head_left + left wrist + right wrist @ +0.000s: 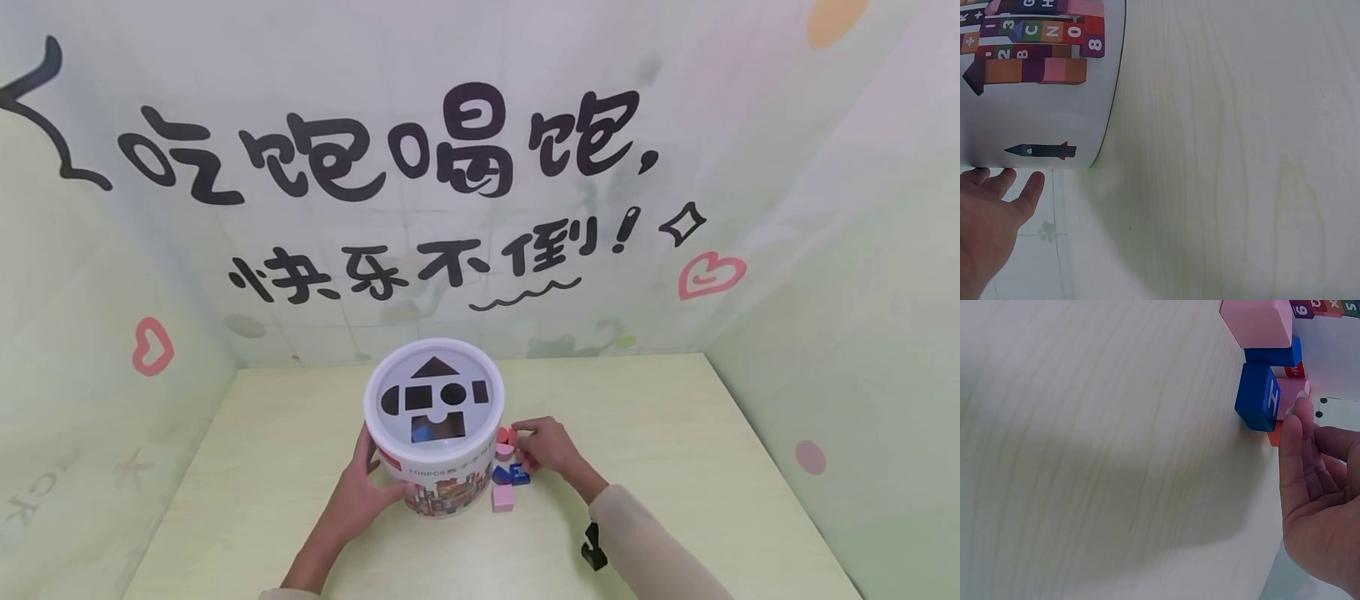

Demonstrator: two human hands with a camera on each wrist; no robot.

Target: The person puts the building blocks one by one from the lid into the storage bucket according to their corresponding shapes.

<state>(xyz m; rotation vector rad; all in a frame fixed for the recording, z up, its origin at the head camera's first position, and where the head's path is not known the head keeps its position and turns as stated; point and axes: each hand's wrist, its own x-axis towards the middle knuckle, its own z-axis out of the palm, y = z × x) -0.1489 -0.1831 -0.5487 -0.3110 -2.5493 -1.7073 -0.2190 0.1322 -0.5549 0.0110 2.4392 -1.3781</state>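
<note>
A white round toy-block bucket (393,450) stands upright, its white lid (390,367) cut with shaped holes. My left hand (360,496) holds the bucket's left side, thumb toward the front. In the left wrist view the left fingertips (1036,184) touch the printed wall. My right hand (551,450) is at the small blocks on the bucket's right, fingers bent beside an orange-red block (512,436). Whether it pinches that block is hidden. Nearby lie a pink rounded block (505,452), a blue block with a white letter (1259,397), another blue block (1280,353) and a pink block (1259,324).
The pale wood-patterned table (675,467) extends on both sides of the bucket. Behind it rises a wall (420,50) with large black writing, and side walls flank the table. A black strap-like piece (594,548) hangs below the right sleeve (645,533).
</note>
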